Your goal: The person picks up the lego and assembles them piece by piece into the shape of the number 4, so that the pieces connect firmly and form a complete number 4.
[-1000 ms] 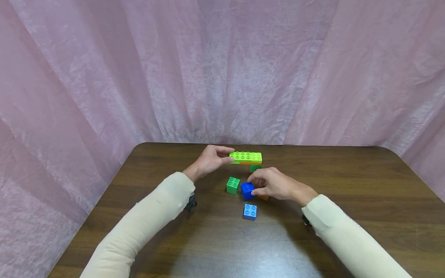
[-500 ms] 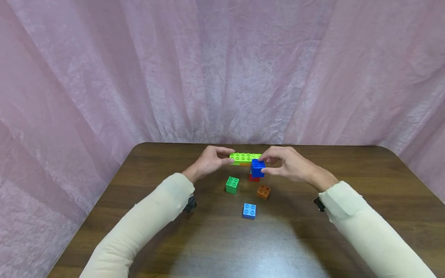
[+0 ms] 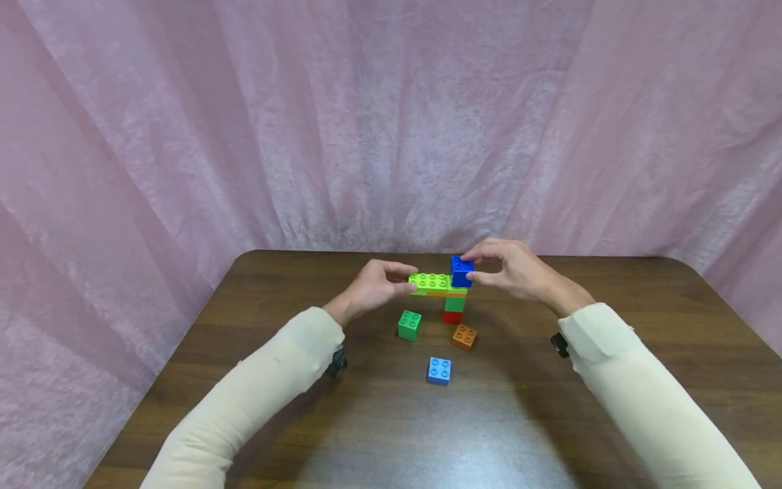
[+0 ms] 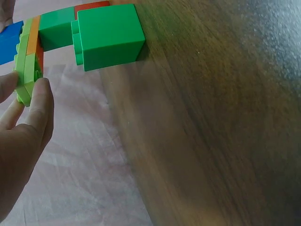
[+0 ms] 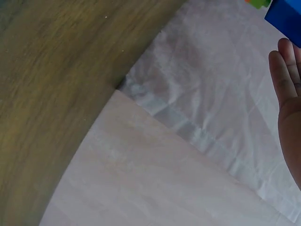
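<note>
At the back of the table, my left hand [image 3: 374,286] pinches the left end of the lime green bricks [image 3: 429,281] between thumb and fingers. These bricks top a build with an orange layer [image 3: 436,294], a green brick [image 3: 455,305] and a red brick [image 3: 453,317] at its foot. The left end overhangs with no brick under it. My right hand [image 3: 518,273] pinches a dark blue brick [image 3: 461,273] over the build's right end. Whether the blue brick is pressed onto the studs, I cannot tell. In the right wrist view only part of the blue brick [image 5: 287,20] shows.
A loose green brick [image 3: 409,326] stands in front of the build, left of a brown brick [image 3: 464,337]. Closer to me lies a light blue brick [image 3: 439,371]. Behind the wooden table [image 3: 293,421] hangs a pink curtain [image 3: 391,136].
My right hand has lifted the dark blue brick from beside the brown brick, up and away from me to the build's right end. The lime bricks have shifted slightly right with my left hand.
</note>
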